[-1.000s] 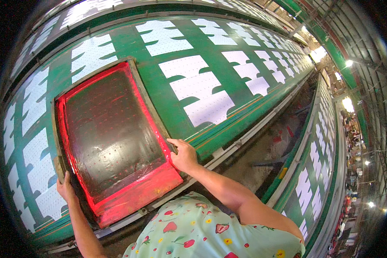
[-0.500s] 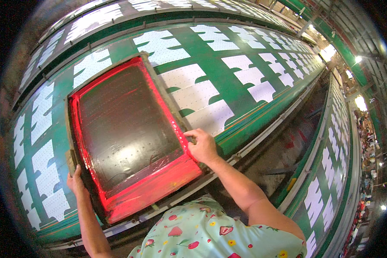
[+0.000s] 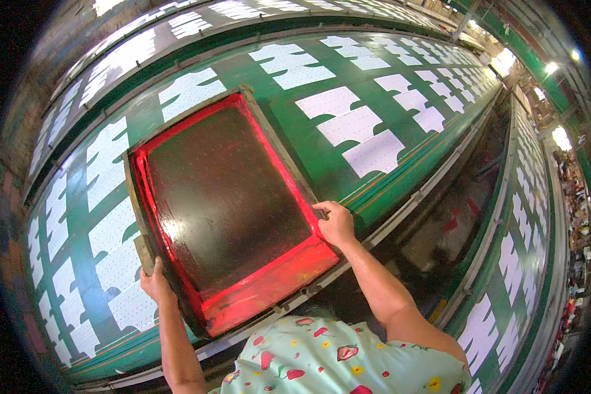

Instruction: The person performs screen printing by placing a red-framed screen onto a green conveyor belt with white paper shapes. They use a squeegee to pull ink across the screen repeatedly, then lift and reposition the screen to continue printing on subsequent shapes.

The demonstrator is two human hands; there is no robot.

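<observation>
Between my hands is a screen printing frame (image 3: 233, 190), with a dark, glossy mesh and a red border along its inner edges. A wide red band (image 3: 272, 282) lies along the side nearest me. My left hand (image 3: 156, 284) grips the frame's left rail low down, thumb up beside a wooden block (image 3: 143, 253). On the right rail, near the front corner, my right hand (image 3: 337, 224) is closed round the edge. Beneath and around the frame, white fabric pieces (image 3: 364, 128) with small dots lie in rows on the green table (image 3: 308, 154).
The long green table runs away to the upper right, with a metal rail (image 3: 400, 220) along its near edge. A dark aisle (image 3: 433, 249) separates it from another table of white pieces (image 3: 479, 331) at right. Another such table (image 3: 144, 49) stands beyond.
Both hands have shifted the frame to the right relative to the table's pieces. White pieces once beneath its left part now show beside it. The grip looks the same.
</observation>
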